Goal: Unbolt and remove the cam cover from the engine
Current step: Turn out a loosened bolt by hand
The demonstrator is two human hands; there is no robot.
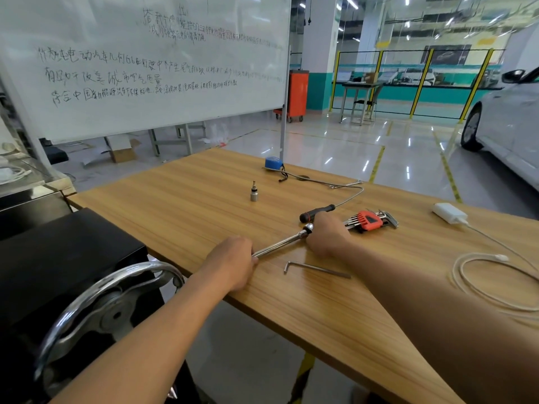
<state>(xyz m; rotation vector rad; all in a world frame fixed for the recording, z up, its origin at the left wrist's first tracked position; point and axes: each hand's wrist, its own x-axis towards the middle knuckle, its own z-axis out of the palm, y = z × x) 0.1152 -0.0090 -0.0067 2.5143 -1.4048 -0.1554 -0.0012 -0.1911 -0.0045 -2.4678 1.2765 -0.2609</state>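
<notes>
Right now both hands are on a chrome socket-wrench bar [280, 242] lying on the wooden table [186, 199]. Its long axis runs diagonally, from the table's near left edge up and to the right, and its jointed head points away toward the red-holdered hex key set [369, 220]. The left hand [233, 262] has its fingers wrapped tightly round the lower end of the bar, with the knuckles turned up. The right hand [326, 232] sits at the head end, touching the joint. Its fingers are tucked under the palm and hidden, so what they have hold of cannot be told.

Just beyond the right hand lies a black-handled tool [317, 212], whose thin flexible metal shaft curves off toward the far edge. A loose hex key [316, 269] lies flat on the near side of the right forearm. A small socket with a bit [254, 193] stands upright farther back, well apart from the hands, and a blue round object [274, 164] sits near the far edge. A white charger [449, 213] and its coiled cable [495, 287] lie to the right. At the near left stands a black stand with a chrome handwheel [110, 298].
</notes>
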